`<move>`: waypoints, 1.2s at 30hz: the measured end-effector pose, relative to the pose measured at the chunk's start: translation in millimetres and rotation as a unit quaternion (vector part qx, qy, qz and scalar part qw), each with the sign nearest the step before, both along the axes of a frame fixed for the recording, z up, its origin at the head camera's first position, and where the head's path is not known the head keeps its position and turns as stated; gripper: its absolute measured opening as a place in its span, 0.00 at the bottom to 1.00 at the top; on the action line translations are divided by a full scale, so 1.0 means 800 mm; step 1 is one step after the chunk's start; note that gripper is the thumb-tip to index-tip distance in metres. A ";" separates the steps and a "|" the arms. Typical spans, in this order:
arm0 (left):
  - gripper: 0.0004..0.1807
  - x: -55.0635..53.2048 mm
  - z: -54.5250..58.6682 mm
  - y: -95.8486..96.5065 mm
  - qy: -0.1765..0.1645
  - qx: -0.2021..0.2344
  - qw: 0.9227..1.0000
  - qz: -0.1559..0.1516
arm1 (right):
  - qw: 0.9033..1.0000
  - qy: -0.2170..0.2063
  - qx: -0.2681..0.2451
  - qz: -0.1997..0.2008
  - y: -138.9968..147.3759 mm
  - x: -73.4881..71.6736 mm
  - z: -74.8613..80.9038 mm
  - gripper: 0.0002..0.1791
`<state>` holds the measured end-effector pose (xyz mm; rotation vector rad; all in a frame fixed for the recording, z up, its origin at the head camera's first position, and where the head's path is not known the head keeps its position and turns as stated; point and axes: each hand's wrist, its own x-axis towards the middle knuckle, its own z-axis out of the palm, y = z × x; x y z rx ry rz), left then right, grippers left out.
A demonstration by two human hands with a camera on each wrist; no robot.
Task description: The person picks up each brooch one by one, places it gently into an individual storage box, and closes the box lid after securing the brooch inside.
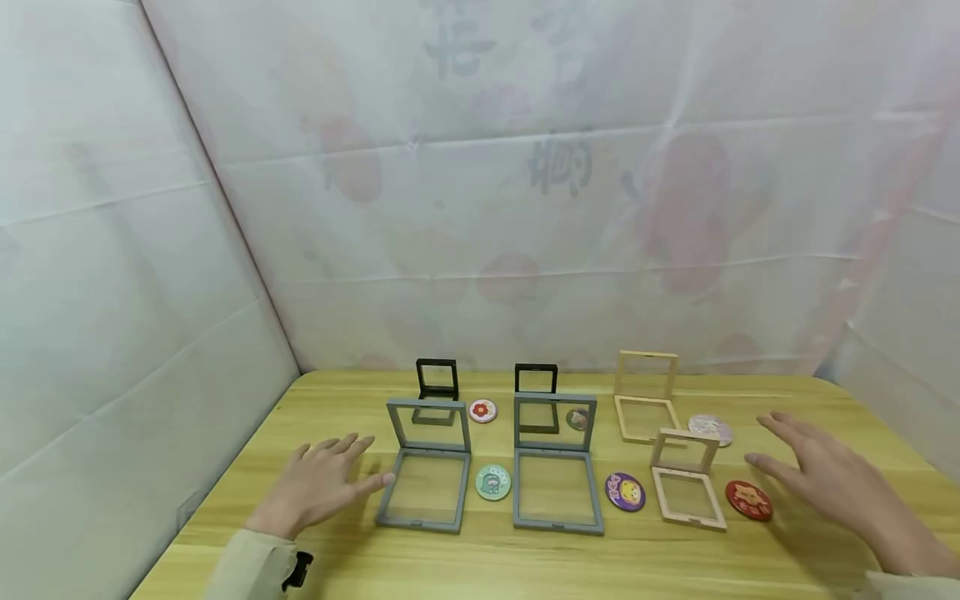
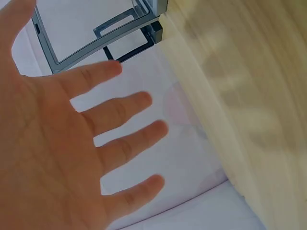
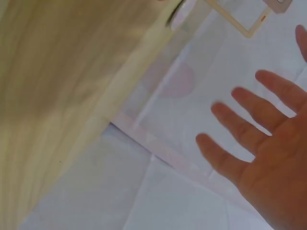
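My left hand (image 1: 322, 483) hovers over the table at the left with fingers spread, holding nothing. Its thumb tip overlaps the edge of a grey display frame (image 1: 418, 526) that stands with its lid raised. A second grey frame (image 1: 558, 527) stands to the right, a green round badge (image 1: 492, 482) lying between the two. On the far right my right hand (image 1: 832, 475) is held with its fingers extended and nothing in it. Nearest to it are a red badge (image 1: 749, 500), a pale lilac badge (image 1: 710, 429) and a small beige frame (image 1: 693, 522), also with raised lid.
Two small black frames, one at left (image 1: 437, 362) and one in the middle (image 1: 536, 367), stand behind the grey ones. A larger tan frame (image 1: 648, 355) stands back right. A flower badge (image 1: 482, 410) and a purple badge (image 1: 626, 492) lie among them. White cloth (image 1: 480, 208) encloses the table.
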<state>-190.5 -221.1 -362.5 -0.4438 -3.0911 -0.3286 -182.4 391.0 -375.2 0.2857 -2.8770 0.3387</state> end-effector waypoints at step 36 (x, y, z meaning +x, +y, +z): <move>0.28 0.001 0.005 -0.003 -0.001 0.036 0.998 -0.053 | 0.999 0.023 0.005 0.035 -0.041 -0.008 0.037 0.23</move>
